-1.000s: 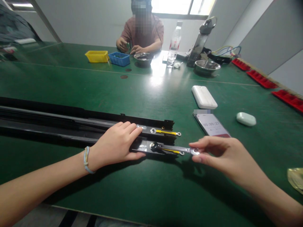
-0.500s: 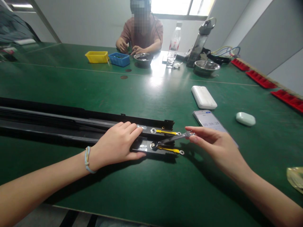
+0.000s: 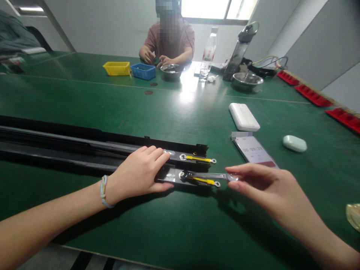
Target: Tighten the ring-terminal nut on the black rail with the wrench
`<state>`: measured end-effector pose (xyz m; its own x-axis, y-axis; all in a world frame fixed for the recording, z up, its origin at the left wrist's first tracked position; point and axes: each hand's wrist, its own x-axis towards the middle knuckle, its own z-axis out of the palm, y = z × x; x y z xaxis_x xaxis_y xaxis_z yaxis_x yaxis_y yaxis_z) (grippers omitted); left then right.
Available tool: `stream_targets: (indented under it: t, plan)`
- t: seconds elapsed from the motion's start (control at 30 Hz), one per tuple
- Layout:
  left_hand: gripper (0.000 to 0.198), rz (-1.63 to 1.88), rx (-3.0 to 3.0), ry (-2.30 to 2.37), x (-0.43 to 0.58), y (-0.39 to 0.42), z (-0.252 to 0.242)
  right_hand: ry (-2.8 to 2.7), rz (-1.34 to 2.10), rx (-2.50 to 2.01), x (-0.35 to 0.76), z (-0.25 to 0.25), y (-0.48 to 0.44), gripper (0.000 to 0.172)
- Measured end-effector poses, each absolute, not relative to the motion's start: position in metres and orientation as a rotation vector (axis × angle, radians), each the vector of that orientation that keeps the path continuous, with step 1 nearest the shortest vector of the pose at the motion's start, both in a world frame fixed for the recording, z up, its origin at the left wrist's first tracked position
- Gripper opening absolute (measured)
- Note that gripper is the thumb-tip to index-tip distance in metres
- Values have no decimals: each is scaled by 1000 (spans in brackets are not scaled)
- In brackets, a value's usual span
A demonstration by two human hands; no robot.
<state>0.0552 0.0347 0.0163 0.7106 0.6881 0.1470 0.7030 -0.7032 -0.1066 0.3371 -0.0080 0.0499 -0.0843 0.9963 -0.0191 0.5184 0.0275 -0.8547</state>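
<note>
Head view: a small flat steel wrench (image 3: 208,175) lies nearly level over the near end of a long black rail (image 3: 84,144), near the front edge of the green table (image 3: 180,108). Its far end sits on a fastener (image 3: 183,174) in the rail's end plate. Its free end is pinched between thumb and fingertips of the right hand (image 3: 267,187), which is closed on it. The left hand (image 3: 140,174) lies flat, palm down, fingers out, on the rail just left of the fastener, gripping nothing. I'd say the wrench is light, rigid and thin, with bare metal that is likely slick, so the outer tip is the place to hold it for leverage. The rail looks stiff, long and awkward, best pinned near the joint. Two yellow-sleeved leads (image 3: 198,159) with ring lugs lie on the end plate, one right under the wrench. A phone (image 3: 254,152), a white power bank (image 3: 243,116) and a white case (image 3: 294,143) lie to the right, well apart from the rail.
</note>
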Motion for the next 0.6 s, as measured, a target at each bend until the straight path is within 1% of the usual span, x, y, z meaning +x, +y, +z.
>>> stream_targets:
  t: [0.17, 0.43, 0.6]
  plan:
    - [58, -131, -2757, -1127, 59, 39, 14, -1787, 1031, -1603, 339, 48, -14, 26]
    - [57, -136, -2750, -1120, 61, 40, 13, -1781, 996, -1587, 339, 47, -13, 24]
    - [57, -143, -2754, -1121, 58, 35, 14, -1740, 932, -1595, 343, 45, -8, 31]
